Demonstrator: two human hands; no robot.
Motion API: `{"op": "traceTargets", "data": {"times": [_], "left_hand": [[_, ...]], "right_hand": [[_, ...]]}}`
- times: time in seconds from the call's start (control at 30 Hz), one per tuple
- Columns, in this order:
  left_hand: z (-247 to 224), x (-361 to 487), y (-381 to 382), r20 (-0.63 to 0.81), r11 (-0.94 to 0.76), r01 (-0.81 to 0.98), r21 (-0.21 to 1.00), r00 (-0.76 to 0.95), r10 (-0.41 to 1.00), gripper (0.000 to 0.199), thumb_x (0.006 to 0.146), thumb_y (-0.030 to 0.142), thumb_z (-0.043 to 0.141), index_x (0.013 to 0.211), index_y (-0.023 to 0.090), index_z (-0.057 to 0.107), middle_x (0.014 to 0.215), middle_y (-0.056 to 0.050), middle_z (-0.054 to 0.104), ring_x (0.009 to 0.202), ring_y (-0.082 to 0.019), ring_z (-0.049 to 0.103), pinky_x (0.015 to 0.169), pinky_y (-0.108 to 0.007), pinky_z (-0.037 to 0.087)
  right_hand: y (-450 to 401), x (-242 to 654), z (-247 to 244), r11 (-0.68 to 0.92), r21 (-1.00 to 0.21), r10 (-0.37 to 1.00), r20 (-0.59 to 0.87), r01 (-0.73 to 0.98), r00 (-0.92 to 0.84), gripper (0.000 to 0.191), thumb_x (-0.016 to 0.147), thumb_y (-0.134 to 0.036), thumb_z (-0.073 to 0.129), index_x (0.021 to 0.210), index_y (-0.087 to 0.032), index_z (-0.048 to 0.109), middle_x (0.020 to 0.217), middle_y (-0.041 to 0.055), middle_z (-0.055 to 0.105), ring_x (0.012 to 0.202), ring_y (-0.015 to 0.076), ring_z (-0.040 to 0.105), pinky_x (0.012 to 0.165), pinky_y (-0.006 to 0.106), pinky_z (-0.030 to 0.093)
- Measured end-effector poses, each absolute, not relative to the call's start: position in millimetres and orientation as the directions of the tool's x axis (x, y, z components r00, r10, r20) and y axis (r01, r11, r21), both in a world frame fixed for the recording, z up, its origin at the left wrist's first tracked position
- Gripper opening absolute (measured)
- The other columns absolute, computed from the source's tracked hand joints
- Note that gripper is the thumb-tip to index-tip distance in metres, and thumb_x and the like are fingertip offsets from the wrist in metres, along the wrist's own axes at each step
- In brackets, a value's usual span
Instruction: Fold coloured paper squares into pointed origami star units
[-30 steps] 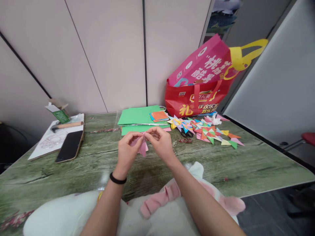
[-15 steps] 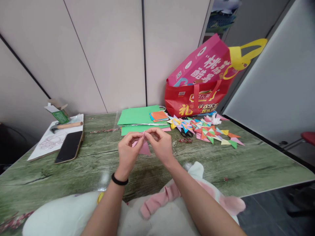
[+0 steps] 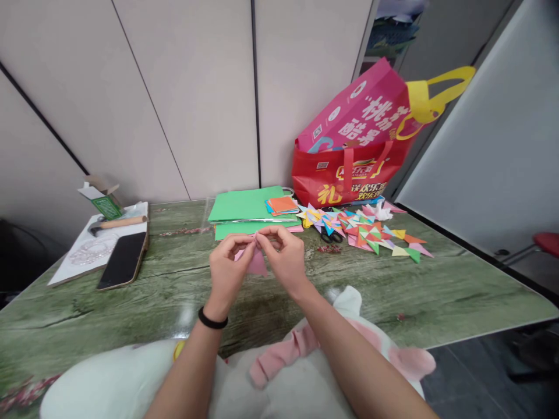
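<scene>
So the pink paper (image 3: 257, 266) flap's hanging wider than a second ago — left hand (image 3: 227, 263) and right hand (image 3: 283, 257) both pinching its top, over the desk (image 3: 174, 302), short of the far edge. Probably mid-fold, but the pinched bit's hidden.

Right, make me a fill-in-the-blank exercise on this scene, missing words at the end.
The paper between the left hand and right hand is ____.
The hand with the band at its wrist is the ____ one.
The wooden-handled tool behind the phone is a ____.
The big sheets beneath the orange square are ____.
Missing: pink; left; hammer; green.
</scene>
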State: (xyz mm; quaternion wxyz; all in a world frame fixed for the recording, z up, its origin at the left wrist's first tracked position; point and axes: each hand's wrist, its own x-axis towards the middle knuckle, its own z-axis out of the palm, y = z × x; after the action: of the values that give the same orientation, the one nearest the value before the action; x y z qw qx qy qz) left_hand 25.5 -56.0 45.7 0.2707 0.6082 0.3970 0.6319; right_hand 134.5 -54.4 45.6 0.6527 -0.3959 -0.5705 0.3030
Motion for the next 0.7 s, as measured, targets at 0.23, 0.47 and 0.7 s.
{"op": "traceTargets", "data": {"times": [0.23, 0.47, 0.7], "left_hand": [[45.4, 25.0, -55.4, 0.553, -0.533, 0.162, 0.83, -0.12, 0.825, 0.011, 0.067, 0.024, 0.066, 0.073, 0.015, 0.063, 0.076, -0.004, 0.063, 0.073, -0.015, 0.06, 0.071, -0.028, 0.049], [43.3, 23.2, -54.8, 0.553, -0.533, 0.168, 0.829, -0.1, 0.827, 0.012, 0.069, 0.025, 0.064, 0.075, 0.016, 0.063, 0.077, -0.005, 0.063, 0.074, -0.016, 0.06, 0.072, -0.029, 0.049], [43.2, 21.8, -54.3, 0.561, -0.539, 0.191, 0.82, -0.086, 0.823, 0.01, 0.069, 0.024, 0.064, 0.075, 0.016, 0.063, 0.077, -0.004, 0.063, 0.074, -0.016, 0.06, 0.072, -0.028, 0.049]], "right_hand": [[-56.0, 134.3, 46.8, 0.518, -0.851, 0.836, 0.525, 0.086, 0.158, 0.011, 0.077, -0.028, 0.054, 0.077, -0.019, 0.058, 0.075, 0.0029, 0.062, 0.069, 0.0141, 0.06, 0.064, 0.025, 0.051], [-56.3, 133.9, 46.9, 0.525, -0.841, 0.83, 0.54, 0.13, 0.14, 0.01, 0.078, -0.027, 0.052, 0.076, -0.019, 0.057, 0.076, 0.0033, 0.061, 0.072, 0.0145, 0.06, 0.065, 0.026, 0.051], [-52.6, 137.5, 45.8, 0.502, -0.862, 0.857, 0.507, 0.074, 0.089, 0.011, 0.077, -0.028, 0.052, 0.076, -0.018, 0.056, 0.078, 0.0039, 0.059, 0.073, 0.0143, 0.059, 0.06, 0.023, 0.051]]}}
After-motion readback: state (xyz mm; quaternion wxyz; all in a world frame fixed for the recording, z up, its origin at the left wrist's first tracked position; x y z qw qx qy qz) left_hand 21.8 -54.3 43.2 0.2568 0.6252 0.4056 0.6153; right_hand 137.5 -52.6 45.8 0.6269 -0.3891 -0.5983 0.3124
